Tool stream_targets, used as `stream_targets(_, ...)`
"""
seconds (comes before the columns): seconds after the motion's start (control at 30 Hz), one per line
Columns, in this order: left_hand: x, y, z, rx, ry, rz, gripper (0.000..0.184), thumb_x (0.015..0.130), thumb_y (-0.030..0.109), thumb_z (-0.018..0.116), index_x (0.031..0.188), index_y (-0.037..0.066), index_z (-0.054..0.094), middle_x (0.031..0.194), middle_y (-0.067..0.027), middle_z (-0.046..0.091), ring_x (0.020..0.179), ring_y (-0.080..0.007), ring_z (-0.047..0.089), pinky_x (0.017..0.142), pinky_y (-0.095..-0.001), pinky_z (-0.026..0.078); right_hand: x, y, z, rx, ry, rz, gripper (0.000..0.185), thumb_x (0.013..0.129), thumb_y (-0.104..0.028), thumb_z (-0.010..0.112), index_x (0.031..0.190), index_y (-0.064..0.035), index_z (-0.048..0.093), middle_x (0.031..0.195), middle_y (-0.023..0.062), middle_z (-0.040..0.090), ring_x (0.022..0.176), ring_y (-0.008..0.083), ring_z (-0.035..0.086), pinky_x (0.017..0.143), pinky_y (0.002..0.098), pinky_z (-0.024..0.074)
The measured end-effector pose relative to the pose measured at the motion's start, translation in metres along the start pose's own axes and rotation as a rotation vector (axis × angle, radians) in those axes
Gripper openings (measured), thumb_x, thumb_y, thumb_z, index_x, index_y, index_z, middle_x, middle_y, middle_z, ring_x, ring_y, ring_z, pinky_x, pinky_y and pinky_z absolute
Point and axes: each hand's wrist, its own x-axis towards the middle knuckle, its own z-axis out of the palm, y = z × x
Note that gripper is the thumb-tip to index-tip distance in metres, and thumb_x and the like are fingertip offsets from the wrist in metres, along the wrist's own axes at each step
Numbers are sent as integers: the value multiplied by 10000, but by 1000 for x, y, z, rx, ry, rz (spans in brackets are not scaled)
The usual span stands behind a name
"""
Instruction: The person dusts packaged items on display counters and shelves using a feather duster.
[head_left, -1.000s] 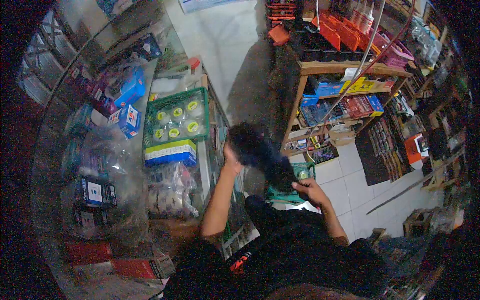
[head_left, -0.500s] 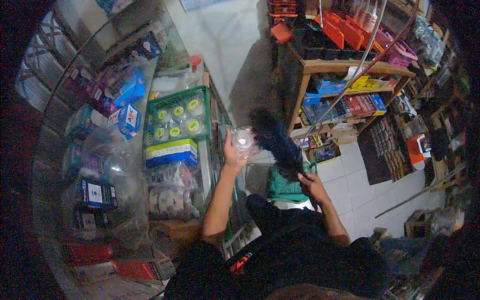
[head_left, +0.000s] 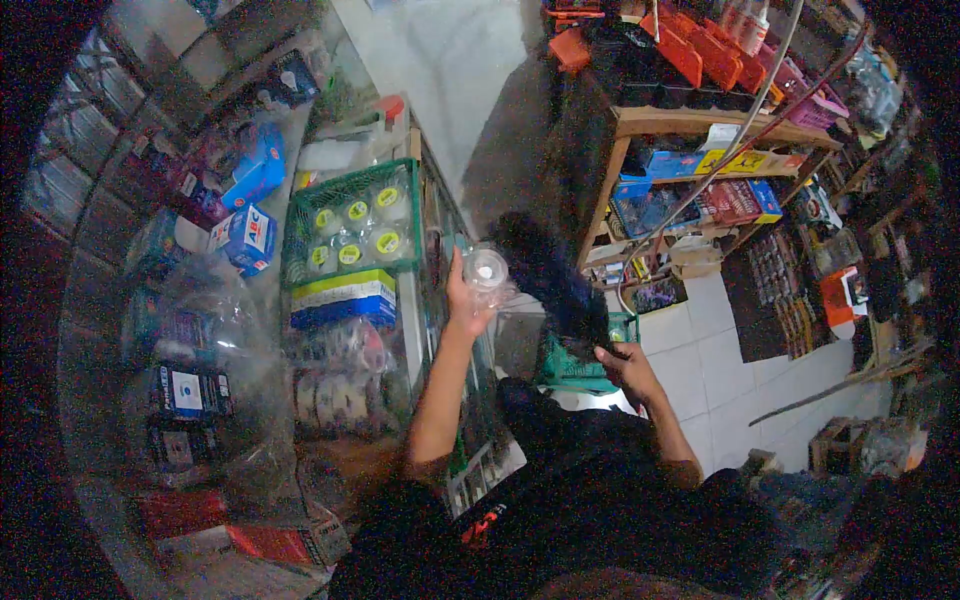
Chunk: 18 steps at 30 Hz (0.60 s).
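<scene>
My left hand [head_left: 466, 308] is closed around a round, clear item in plastic wrap [head_left: 487, 266], with a pale spot at its centre; what exactly it is I cannot make out. A dark feather duster [head_left: 555, 280] is in my right hand [head_left: 630, 372], its fingers wrapped round the handle end. The duster's dark feathers slant up and left, with their edge beside the wrapped item; whether they touch is unclear. Left of my left hand, a green basket [head_left: 414, 215] holds several clear round containers with yellow labels [head_left: 358, 211] on a glass counter.
A blue, white and yellow-green box [head_left: 345, 300] lies below the basket, with wrapped rolls [head_left: 340, 400] nearer me. Boxed goods [head_left: 245, 238] fill the left side. A wooden shelf [head_left: 690, 122] with orange trays stands at right, a teal-green basket [head_left: 575, 365] on the floor before it.
The view has shifted slightly. The duster's feathers have moved a little up and left, and the wrapped item sits slightly higher in view. Both hands keep their holds.
</scene>
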Motion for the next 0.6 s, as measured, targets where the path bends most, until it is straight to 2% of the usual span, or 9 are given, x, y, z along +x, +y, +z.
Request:
stream_targets(0.03,2,0,-6,-42,36,17,627,930,612,404,1159,71,624,1100,-112,665,1001,-295,635,879,-449,508,0,-1,-2,-57,-48,-12,365,871,-397,687,764,-47,676,653,-46,520,594,80,437,537,273,337)
stream_targets(0.13,18,-16,57,141,720,195,597,922,631,402,1030,94,640,931,-96,684,815,-266,663,728,-414,555,1,-5,-8,-158,-155,75,361,884,-391,671,881,-31,702,704,-10,570,674,110,496,626,291,405)
stream_targets(0.17,18,-17,61,139,748,200,582,921,629,406,1013,103,636,901,-85,683,793,-248,659,710,-399,558,0,-5,-4,-105,-122,29,359,887,-390,668,899,-32,703,720,0,586,698,117,512,654,293,420)
stream_targets(0.27,-2,7,-36,-96,-69,-71,634,919,623,410,1166,79,624,1102,-124,667,1012,-287,629,916,-450,496,12,10,-9,-63,-94,55,396,878,-415,671,972,-32,703,791,37,634,772,136,555,727,303,451)
stream_targets(0.4,17,-14,38,183,641,187,620,931,615,393,1132,76,624,1041,-84,683,913,-262,663,757,-383,555,17,25,-8,-248,-72,111,485,840,-484,692,1046,-46,706,886,80,672,847,173,594,784,323,469)
stream_targets(0.43,17,-16,54,138,607,203,596,948,582,396,1158,68,611,1059,-84,679,948,-266,655,798,-394,540,16,16,-8,-191,-136,166,531,810,-527,705,1068,-63,703,1004,103,661,889,208,600,812,350,472)
stream_targets(0.5,8,-2,8,-180,77,22,589,956,556,404,1205,57,592,1123,-101,660,1021,-281,629,889,-423,497,32,47,-10,-204,-11,142,522,814,-529,699,1062,-70,702,1028,102,657,895,219,601,818,359,472)
stream_targets(0.57,3,1,-6,-178,8,-4,578,962,539,411,1225,54,585,1150,-108,653,1046,-285,622,917,-431,485,32,48,-10,-214,-23,123,523,815,-537,693,1050,-69,701,1038,101,657,900,224,602,820,363,473)
stream_targets(0.6,3,-1,0,-17,203,59,569,963,534,414,1221,56,587,1144,-106,655,1036,-281,627,901,-425,493,23,22,-8,-216,-97,112,530,815,-543,691,1042,-65,700,1036,100,659,903,224,603,819,364,473)
